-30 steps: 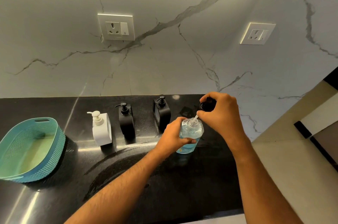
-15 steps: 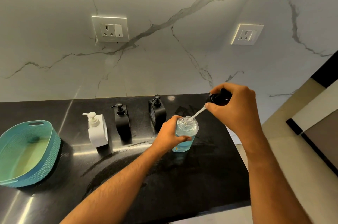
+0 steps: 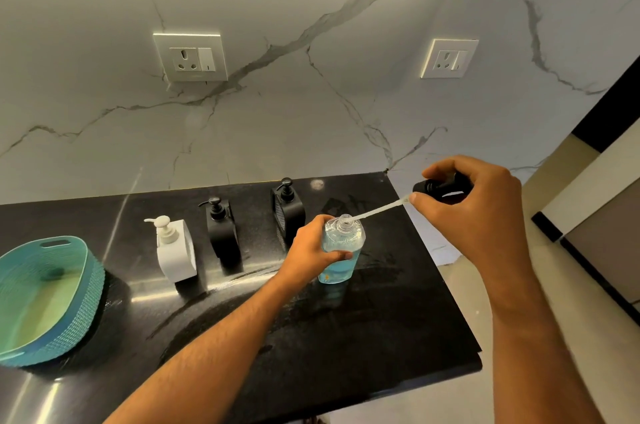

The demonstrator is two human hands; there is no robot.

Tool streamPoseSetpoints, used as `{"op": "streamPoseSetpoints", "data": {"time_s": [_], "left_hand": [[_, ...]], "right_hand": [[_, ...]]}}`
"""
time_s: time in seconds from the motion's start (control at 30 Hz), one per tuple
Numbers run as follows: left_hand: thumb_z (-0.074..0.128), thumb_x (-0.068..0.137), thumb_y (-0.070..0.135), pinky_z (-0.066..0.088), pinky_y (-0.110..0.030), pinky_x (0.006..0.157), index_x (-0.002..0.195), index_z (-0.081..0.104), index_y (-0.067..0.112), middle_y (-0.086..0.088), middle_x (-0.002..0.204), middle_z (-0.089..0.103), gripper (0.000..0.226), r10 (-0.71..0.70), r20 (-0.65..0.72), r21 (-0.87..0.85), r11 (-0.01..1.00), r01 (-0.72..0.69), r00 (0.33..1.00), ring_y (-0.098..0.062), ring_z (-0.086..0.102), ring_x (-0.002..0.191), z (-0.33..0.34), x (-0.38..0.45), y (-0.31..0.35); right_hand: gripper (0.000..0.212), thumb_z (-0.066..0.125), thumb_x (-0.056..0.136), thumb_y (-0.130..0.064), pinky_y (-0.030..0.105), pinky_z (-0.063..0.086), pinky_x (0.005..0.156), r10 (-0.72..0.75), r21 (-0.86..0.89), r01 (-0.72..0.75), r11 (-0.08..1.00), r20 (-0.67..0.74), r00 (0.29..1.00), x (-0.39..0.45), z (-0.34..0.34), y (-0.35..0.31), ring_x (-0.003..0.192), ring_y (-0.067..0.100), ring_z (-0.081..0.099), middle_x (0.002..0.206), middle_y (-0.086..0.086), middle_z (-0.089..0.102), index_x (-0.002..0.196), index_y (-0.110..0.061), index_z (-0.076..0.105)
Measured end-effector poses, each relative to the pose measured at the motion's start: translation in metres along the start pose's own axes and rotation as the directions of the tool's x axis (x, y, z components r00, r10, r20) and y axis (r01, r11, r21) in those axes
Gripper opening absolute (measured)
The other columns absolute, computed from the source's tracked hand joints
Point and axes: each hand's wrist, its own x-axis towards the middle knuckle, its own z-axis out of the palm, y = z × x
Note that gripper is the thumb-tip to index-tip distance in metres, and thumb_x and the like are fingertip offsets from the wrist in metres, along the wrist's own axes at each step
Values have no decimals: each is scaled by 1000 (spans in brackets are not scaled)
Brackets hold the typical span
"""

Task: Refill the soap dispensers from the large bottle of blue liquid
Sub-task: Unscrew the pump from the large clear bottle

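Behind right hand (image 3: 485,212), pump head (image 3: 441,186) half-hidden.

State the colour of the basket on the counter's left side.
Teal, with a woven-look texture outside: the basket, seen in the head view.

There is one view only, from a wide-angle camera worn on the person's head. It looks forward and down over the black bench (image 3: 311,337), facing the marble wall (image 3: 311,94) at 12 o'clock. The near bench edge runs across the bottom, from 6 towards 4 o'clock, and both forearms enter from there, so the camera sits close above the work. The bench's right end falls at 3 o'clock, with floor (image 3: 519,285) beyond. The wide lens bends straight lines near the frame edges. No second view shares the scene.
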Motion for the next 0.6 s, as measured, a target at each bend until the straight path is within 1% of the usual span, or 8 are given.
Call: {"op": "streamPoseSetpoints", "data": {"time_s": [0.07, 0.17, 0.3, 0.47, 0.53, 0.6], "left_hand": [[94, 65, 40, 56, -33, 99, 128, 52, 29, 12, 122, 64, 76, 4, 3, -2, 1000, -4, 1000, -5, 61, 112, 0, 1, -1], [93, 66, 41, 57, -34, 98, 128, 52, 30, 14, 121, 64, 75, 11, 3, -3, 1000, -11, 1000, -3, 61, 112, 0, 2, -1], [93, 68, 38, 57, -37, 98, 131, 53, 25, 9, 123, 64, 75, 24, -6, -6, 1000, -24, 1000, -7, 61, 113, 1, 7, 2], [93, 69, 33, 57, -39, 97, 129, 55, 20, 6, 121, 65, 72, 38, -33, -29, 999, -39, 999, -10, 63, 111, -3, 21, 12], [93, 69, 34, 57, -40, 97, 129, 56, 19, 5, 120, 66, 71, 46, -46, -33, 998, -47, 998, -11, 63, 111, -6, 25, 14], [92, 70, 34, 58, -41, 97, 129, 56, 19, 5, 120, 66, 71, 49, -46, -45, 998, -51, 998, -12, 63, 112, -8, 29, 14]], "right_hand": [[22, 88, 74, -24, 19, 53, 72, 7, 13, -7, 1000, -12, 1000, -1, -4, 4, 73, 2, 66, 78, -17, 65, 88, -24, 71], [21, 87, 75, -27, 15, 50, 70, 36, 37, -35, 999, -25, 999, -3, -9, 12, 74, 2, 66, 79, -19, 65, 88, -25, 70], [22, 88, 76, -29, 20, 55, 70, 72, 66, -68, 996, -63, 995, -3, -12, 24, 76, 7, 69, 83, -7, 71, 89, -19, 72], [21, 88, 77, -31, 25, 58, 67, 142, 133, -125, 983, -131, 981, 1, -8, 45, 72, 10, 71, 81, -7, 73, 86, -20, 72], [21, 89, 77, -31, 22, 57, 63, 175, 162, -149, 976, -159, 972, -3, 2, 54, 69, 8, 70, 78, -8, 72, 84, -20, 73], [20, 89, 75, -29, 15, 54, 58, 212, 188, -176, 966, -190, 959, -7, 18, 65, 67, 5, 69, 74, -12, 71, 80, -21, 71]]}}
